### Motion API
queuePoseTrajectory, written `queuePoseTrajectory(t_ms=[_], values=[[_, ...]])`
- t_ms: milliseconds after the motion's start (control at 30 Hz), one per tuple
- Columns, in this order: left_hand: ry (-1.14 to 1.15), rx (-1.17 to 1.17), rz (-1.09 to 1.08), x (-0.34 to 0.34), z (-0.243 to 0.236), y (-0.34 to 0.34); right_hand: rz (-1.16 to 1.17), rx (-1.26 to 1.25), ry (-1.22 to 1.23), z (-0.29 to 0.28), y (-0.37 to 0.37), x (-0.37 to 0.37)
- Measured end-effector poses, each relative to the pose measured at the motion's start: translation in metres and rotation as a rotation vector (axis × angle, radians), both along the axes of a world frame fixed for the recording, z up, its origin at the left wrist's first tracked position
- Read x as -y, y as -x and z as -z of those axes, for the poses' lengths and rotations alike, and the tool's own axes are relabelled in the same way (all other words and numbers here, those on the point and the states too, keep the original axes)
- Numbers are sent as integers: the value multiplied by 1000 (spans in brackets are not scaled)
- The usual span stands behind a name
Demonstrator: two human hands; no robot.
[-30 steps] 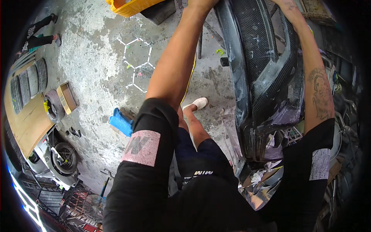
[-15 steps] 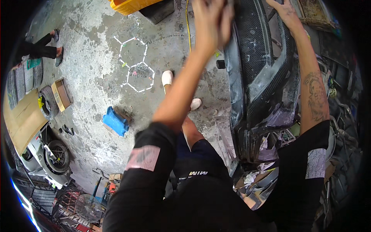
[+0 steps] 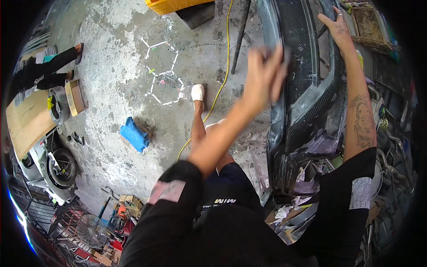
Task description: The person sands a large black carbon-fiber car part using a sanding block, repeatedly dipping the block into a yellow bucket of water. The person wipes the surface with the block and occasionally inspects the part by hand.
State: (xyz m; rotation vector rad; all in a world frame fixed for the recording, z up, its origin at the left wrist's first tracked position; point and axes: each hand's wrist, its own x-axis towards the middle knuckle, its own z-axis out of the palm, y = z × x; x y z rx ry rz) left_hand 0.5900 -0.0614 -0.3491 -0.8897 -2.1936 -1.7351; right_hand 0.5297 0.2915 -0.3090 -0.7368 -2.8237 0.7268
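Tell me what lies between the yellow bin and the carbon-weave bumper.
In the head view, a yellow cord and, nearer the carbon-weave bumper, a dark rod, with stained floor showing around them.

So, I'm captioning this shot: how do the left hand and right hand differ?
The left hand is blurred; the right hand is sharper. The left hand is by the dark panel's left edge; the right hand is by its right edge. The left hand sits lower in view; the right hand is near the top. Both are ungloved.
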Motion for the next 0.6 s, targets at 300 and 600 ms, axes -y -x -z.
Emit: queuePoseTrajectory(t_ms=[300,600], values=[[-59,59,-371,-22,-9,136,-28,-32,105,-1,26,28],[-67,-6,-247,-13,-4,96,-92,-100,170,-14,10,28]])
